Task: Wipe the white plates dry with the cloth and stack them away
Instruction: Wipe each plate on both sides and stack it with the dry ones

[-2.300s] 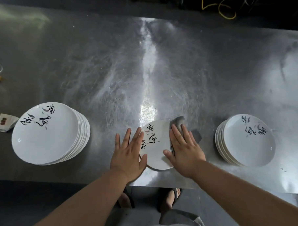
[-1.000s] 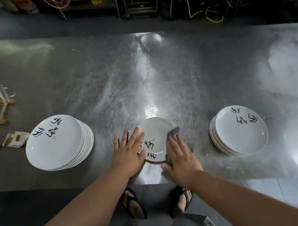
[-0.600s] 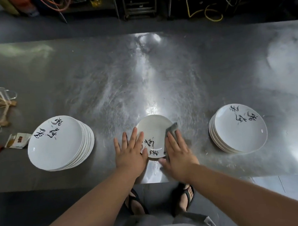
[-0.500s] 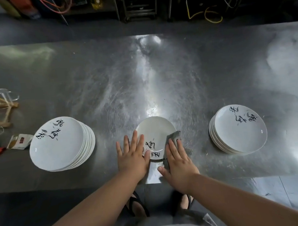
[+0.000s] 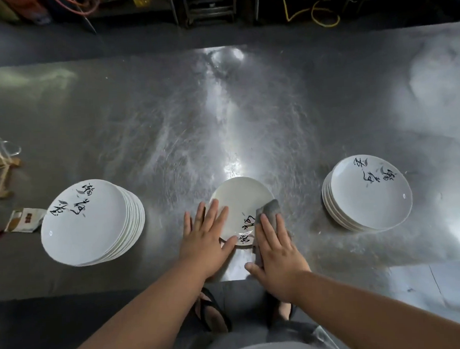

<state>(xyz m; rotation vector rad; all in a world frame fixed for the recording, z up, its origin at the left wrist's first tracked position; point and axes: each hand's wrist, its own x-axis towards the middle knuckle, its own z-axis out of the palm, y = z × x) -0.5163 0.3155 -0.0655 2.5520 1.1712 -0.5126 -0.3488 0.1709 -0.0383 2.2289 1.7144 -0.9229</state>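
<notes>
plate (image 5: 240, 197) turned, script nearside | right hand (image 5: 278, 256) fingers flat on cloth (image 5: 269, 211) | left hand (image 5: 204, 244) fingers flat on plate

Scuffed steel table (image 5: 247, 107), small packet (image 5: 25, 219) at left edge, yellow cable (image 5: 314, 15) beyond

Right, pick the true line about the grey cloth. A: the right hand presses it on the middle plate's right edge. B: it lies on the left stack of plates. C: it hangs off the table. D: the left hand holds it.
A: the grey cloth pokes out from under the flat fingers of the right hand at the right rim of the middle plate; the left hand lies bare on that plate.
</notes>
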